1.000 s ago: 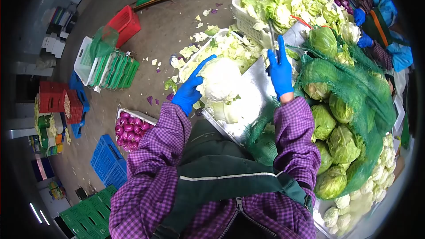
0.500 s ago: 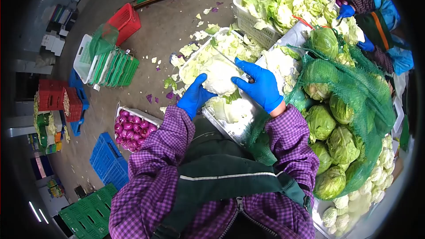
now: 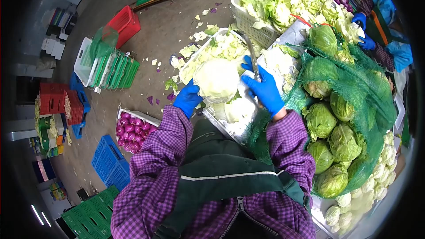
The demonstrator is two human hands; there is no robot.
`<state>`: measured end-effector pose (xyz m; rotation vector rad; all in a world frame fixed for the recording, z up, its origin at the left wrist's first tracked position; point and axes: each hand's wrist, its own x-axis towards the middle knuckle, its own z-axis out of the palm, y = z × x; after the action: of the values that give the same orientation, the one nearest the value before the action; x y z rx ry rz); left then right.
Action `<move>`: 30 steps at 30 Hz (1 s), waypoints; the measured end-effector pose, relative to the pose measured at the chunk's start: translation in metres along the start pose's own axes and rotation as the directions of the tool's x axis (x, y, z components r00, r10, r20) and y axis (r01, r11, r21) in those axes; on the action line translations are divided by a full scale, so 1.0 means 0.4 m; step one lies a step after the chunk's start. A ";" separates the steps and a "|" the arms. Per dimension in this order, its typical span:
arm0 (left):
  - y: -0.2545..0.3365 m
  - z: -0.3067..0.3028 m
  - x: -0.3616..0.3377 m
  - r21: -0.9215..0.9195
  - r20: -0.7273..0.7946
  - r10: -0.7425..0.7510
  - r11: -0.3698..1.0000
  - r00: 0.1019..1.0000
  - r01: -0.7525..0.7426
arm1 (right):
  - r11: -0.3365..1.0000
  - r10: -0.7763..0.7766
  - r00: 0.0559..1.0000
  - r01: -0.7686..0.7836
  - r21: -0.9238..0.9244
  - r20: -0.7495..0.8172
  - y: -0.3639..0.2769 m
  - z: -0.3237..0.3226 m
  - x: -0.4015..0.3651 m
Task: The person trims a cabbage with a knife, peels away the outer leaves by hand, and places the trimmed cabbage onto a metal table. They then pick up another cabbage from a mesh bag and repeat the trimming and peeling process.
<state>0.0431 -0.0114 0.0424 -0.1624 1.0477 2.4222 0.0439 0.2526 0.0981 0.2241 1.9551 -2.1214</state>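
Observation:
A pale, trimmed cabbage (image 3: 216, 79) rests in my left hand (image 3: 188, 98), whose blue-gloved fingers hold it from the left side and below. Just right of the cabbage, my right hand (image 3: 265, 89), also gloved in blue, is closed round a knife (image 3: 250, 46). Its curved blade points up and away from me. Beneath and beyond the cabbage is a white crate (image 3: 183, 76) filled with loose cabbage leaves (image 3: 228, 46). Cut leaves also lie on the metal table (image 3: 234, 126) below my hands.
Whole green cabbages (image 3: 321, 121) in a green net (image 3: 372, 106) sit at right, beside small pale cabbages (image 3: 354, 199). Another leaf-filled crate (image 3: 254, 28) stands beyond. A co-worker's gloved hand (image 3: 366, 42) is at far right. Red onions (image 3: 133, 130) fill a crate at left.
My right hand has come away from the cabbage, and the knife blade has swung from over the cabbage to upright on its right. The cabbage is turned slightly. The co-worker's hands have moved closer together.

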 end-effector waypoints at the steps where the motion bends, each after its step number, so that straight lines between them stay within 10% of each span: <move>1: 0.005 0.007 0.006 -0.020 -0.015 -0.037 0.999 0.999 0.037 | 0.995 -0.063 0.994 0.055 0.088 0.086 -0.006 0.015 -0.017; 9: -0.006 0.036 0.036 -0.361 0.095 -0.114 0.922 0.989 0.141 | 0.904 -0.385 0.918 0.396 -0.162 0.098 -0.007 0.017 -0.015; 11: -0.007 0.045 0.033 -0.381 0.055 -0.128 0.914 0.990 0.139 | 0.722 -0.631 0.770 0.627 -0.294 0.092 0.007 0.020 -0.001; 15: -0.010 0.046 0.036 -0.380 -0.029 -0.124 0.919 0.992 0.104 | 0.542 -0.648 0.743 0.603 -0.586 0.166 -0.013 0.016 -0.023; 20: -0.015 0.019 0.020 -0.371 -0.018 -0.105 0.924 0.994 0.091 | 0.840 -0.522 0.812 0.436 -0.322 -0.262 0.020 0.020 0.012; 23: -0.027 -0.022 0.017 -0.300 -0.025 -0.077 0.952 0.997 0.066 | 0.987 -0.139 0.909 0.158 0.016 -0.394 0.025 -0.012 0.035; 30: -0.029 -0.041 0.036 -0.207 0.205 -0.024 0.976 0.978 0.068 | 0.933 -0.246 0.969 0.242 -0.267 0.016 -0.025 0.047 -0.075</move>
<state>0.0348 -0.0108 0.0189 -0.0115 0.6877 2.4445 0.0708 0.2371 0.1176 -0.0552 2.3579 -1.9651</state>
